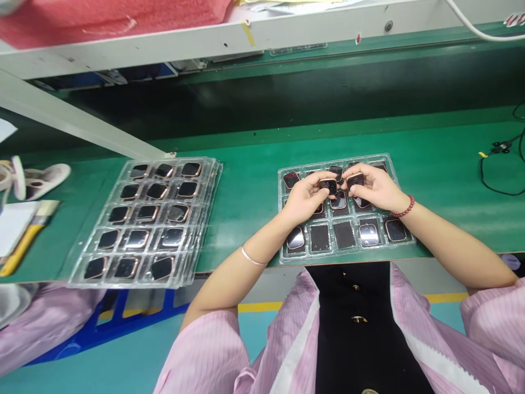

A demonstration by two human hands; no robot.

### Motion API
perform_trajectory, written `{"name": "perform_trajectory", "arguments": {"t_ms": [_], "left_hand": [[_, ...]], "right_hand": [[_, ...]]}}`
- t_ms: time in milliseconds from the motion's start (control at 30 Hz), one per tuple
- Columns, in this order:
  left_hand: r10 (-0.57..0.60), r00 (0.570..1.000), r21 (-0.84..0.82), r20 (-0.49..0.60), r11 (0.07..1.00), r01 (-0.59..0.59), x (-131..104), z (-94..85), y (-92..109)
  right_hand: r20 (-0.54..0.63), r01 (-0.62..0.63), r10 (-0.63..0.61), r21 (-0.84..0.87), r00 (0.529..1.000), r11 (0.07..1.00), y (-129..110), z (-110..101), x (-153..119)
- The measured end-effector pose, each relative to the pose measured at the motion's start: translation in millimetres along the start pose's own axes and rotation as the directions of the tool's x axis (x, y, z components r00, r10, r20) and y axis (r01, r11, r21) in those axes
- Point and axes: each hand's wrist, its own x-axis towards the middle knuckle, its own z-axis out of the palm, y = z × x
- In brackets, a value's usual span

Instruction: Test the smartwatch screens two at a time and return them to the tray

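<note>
Over a clear plastic tray [348, 252] on the green bench [246, 208], the left hand [304, 198] has its thumb and fingers closed on a gold-rimmed smartwatch case [327, 186], and the right hand [377, 189] similarly pinches a 2nd smartwatch case [355, 179], just beside the other. Of the 5 pockets in the tray's nearest row, 3 bear watches [368, 234] and 2 show black pads [320, 238]. To the left sits a tray stack [200, 219], its top layer carrying 15 watches; farther left lies a yellow-handled brush [25, 244]
</note>
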Motion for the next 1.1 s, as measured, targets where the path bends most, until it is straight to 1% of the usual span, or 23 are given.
{"name": "perform_trajectory", "arguments": {"t_ms": [333, 433, 567, 733, 867, 1033, 1100], "left_hand": [[0.015, 1.000, 0.002, -0.019, 1.000, -0.015, -1.4, 1.0, 6.0], [0.025, 0.999, 0.003, -0.028, 1.000, -0.025, -1.9, 0.8, 7.8], [0.030, 0.999, 0.019, -0.037, 0.999, -0.029, -2.0, 0.4, 6.8], [0.021, 1.000, 0.040, -0.023, 0.999, -0.020, -2.4, 0.4, 6.7], [0.040, 0.999, 0.024, -0.030, 0.999, -0.039, -2.2, 0.0, 4.7], [-0.022, 1.000, 0.044, -0.013, 0.999, 0.023, -1.1, -1.1, 1.9], [-0.014, 1.000, 0.043, -0.021, 0.999, 0.015, -1.1, -0.5, 2.8]], "right_hand": [[0.024, -0.032, 0.031, 0.073, 0.999, 0.997, -0.9, 0.8, 0.0], [0.036, -0.037, 0.035, 0.068, 0.999, 0.997, -1.1, 1.0, 0.0], [0.036, -0.011, 0.009, 0.039, 0.999, 0.999, -1.6, 0.9, -0.2], [0.051, -0.049, 0.047, 0.041, 0.998, 0.998, -2.6, 0.9, -0.5], [0.024, 0.000, 0.000, 0.018, 1.000, 1.000, -1.1, 0.3, -0.2], [0.032, 0.029, -0.029, 0.007, 0.999, 1.000, -1.5, -0.6, 0.5], [0.036, 0.045, -0.045, 0.004, 0.998, 0.999, -2.2, -0.5, 0.7]]}}
